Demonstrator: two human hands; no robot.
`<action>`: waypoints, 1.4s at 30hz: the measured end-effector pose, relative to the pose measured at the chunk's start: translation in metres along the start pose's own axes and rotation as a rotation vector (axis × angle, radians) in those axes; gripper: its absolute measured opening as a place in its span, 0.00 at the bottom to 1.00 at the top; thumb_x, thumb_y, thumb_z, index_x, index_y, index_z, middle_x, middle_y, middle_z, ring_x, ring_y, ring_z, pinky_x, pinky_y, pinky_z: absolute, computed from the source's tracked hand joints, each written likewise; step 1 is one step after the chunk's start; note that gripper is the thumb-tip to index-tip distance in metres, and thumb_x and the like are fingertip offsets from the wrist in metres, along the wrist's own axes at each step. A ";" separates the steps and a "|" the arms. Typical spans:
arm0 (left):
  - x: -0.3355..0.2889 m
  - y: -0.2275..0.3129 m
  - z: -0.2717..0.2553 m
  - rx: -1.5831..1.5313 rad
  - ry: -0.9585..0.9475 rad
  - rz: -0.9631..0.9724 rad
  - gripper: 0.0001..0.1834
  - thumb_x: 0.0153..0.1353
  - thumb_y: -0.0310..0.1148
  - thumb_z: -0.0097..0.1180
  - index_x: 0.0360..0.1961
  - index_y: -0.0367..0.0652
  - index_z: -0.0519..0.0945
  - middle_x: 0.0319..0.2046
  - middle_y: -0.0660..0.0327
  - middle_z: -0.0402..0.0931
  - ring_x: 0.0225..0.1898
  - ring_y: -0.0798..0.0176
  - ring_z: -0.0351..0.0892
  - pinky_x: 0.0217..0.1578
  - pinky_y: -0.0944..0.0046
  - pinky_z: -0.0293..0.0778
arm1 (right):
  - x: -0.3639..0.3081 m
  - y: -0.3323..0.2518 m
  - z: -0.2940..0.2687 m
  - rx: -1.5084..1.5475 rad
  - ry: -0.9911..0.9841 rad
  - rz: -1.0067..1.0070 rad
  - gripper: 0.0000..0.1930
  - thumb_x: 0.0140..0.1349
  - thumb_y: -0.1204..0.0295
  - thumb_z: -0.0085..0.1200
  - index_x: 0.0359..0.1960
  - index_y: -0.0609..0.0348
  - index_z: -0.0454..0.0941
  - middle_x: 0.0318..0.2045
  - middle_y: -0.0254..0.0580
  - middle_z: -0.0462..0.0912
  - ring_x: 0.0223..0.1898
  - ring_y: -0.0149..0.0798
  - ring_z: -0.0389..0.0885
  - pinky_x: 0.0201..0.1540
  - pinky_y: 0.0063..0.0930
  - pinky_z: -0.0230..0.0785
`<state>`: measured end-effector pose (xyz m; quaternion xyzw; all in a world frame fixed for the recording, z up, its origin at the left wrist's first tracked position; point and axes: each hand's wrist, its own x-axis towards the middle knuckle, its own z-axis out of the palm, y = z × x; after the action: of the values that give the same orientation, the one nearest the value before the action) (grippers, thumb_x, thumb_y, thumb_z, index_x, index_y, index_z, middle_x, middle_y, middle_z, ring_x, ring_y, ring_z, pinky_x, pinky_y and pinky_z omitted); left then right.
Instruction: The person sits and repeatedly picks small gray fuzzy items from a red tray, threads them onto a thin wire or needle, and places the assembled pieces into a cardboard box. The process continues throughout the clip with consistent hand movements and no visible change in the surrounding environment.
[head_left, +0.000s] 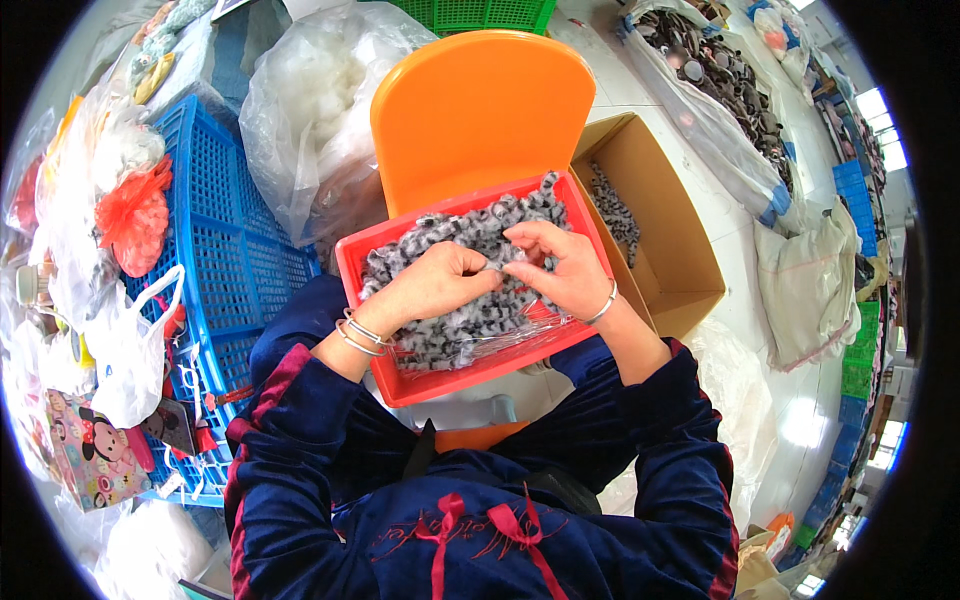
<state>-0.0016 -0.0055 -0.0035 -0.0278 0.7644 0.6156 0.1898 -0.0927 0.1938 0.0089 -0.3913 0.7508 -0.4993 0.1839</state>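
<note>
Pieces of grey-and-black plush point(520, 210) are heaped in a red tray point(470, 385) before a seated worker, with an orange chair point(480, 120) placed just beyond. Over the middle of the heap, a small tuft point(492, 266) appears to be pinched between thumb and forefinger of the left hand point(432, 287). The right hand point(565, 272) is brought close beside it, fingers curled; whether the tuft is also gripped there cannot be told. More of the same plush is held in a cardboard box point(690, 270) to the right.

For such close fingertip work, a light pinch is probably best used, so that the pile is not flattened. The tuft is best worked low over the tray, where anything dropped would be caught, and the fine strands point(525, 327) lying near the tray's front edge should be kept from snagging on the bracelets.

Script is stitched in red across the dark sweatshirt point(350, 560), broken by folds and ribbons and only partly legible. A cartoon figure is printed on a patterned bag point(95, 450) at left. No readable label is seen on the tray.
</note>
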 end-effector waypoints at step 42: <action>0.007 -0.004 0.000 -0.563 0.167 0.099 0.08 0.67 0.30 0.53 0.40 0.35 0.78 0.29 0.65 0.79 0.25 0.75 0.75 0.28 0.73 0.73 | -0.004 -0.018 -0.026 0.468 0.310 0.063 0.04 0.64 0.82 0.53 0.38 0.67 0.72 0.34 0.47 0.81 0.35 0.39 0.84 0.41 0.28 0.77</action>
<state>-0.0070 -0.0052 -0.0097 -0.0925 0.5768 0.8076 0.0807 -0.1004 0.2093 0.0362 -0.2337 0.6459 -0.7072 0.1675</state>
